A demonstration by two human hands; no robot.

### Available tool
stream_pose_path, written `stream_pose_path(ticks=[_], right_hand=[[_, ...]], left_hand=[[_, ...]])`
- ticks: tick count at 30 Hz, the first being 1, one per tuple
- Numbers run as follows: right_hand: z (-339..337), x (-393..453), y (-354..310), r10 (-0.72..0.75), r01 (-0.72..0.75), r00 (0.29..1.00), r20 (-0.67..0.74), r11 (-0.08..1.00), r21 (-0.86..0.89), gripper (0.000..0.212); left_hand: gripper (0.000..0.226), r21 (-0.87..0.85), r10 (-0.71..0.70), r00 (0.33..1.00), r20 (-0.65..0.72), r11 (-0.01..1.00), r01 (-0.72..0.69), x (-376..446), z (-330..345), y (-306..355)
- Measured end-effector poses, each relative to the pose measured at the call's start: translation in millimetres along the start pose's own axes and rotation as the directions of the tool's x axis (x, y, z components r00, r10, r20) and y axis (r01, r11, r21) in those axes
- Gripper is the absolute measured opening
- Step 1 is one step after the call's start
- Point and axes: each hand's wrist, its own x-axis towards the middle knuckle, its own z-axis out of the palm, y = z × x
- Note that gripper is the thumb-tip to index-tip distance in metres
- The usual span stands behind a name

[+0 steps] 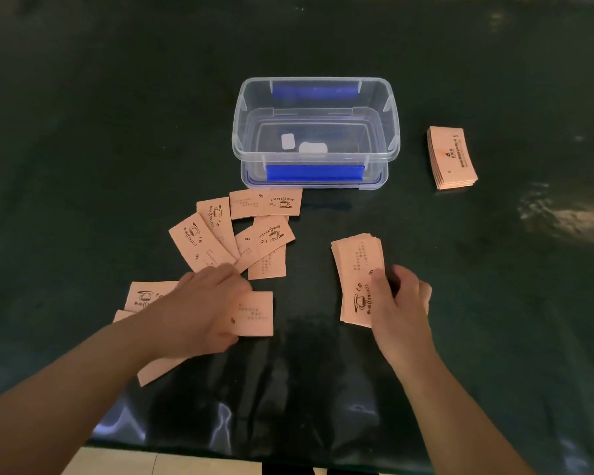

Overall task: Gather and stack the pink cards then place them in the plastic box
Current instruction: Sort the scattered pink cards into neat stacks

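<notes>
Several pink cards [240, 231] with a coffee-cup print lie scattered on the dark table, left of centre, below a clear plastic box [316, 94] with blue clips. My right hand [400, 303] grips the lower right edge of a gathered stack of pink cards [355, 269], thumb on top. My left hand [203, 306] lies palm down over a loose pink card [256, 315], fingers curled at its left edge; more cards poke out from under the hand and forearm. A second neat stack [451, 157] rests far right of the box.
The box sits on its lid [314, 181] and holds two small white pieces [304, 145]. The table is covered in dark green glossy sheeting [494, 303]; its front edge runs along the bottom, with pale floor tiles [158, 462] below.
</notes>
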Motion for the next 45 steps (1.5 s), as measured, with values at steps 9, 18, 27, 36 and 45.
stream_pose_path(ticks=[9, 18, 27, 36, 45], right_hand=[[-26.5, -55.2, -40.4, -0.351, 0.339, 0.925, 0.144, 0.935, 0.103, 0.035], [-2.0, -75.9, -64.1, -0.071, -0.221, 0.876, 0.477, 0.82, 0.528, 0.013], [88.4, -59.3, -77.4, -0.052, 0.022, 0.984, 0.171, 0.984, 0.175, 0.012], [156.0, 12.2, -110.8, -0.251, 0.207, 0.965, -0.073, 0.904, -0.373, 0.091], [130.7, 5.4, -94.0, -0.106, 0.106, 0.994, -0.009, 0.993, 0.049, 0.073]], left_hand=[[0.07, -0.169, 0.265, 0.935, -0.237, 0.936, -0.308, 26.0, -47.4, 61.4], [0.091, -0.956, -0.059, 0.97, -0.236, 0.191, -0.221, 13.2, -17.0, 46.5], [0.041, -0.836, -0.349, 0.933, 0.086, -0.534, -0.123, 5.6, 14.5, 19.8], [0.05, -0.784, -0.283, 0.948, 0.146, -0.617, -0.064, -6.1, 10.4, -20.7], [0.04, -0.987, -0.225, 0.968, 0.108, -0.14, 0.077, -14.5, 2.1, -40.1]])
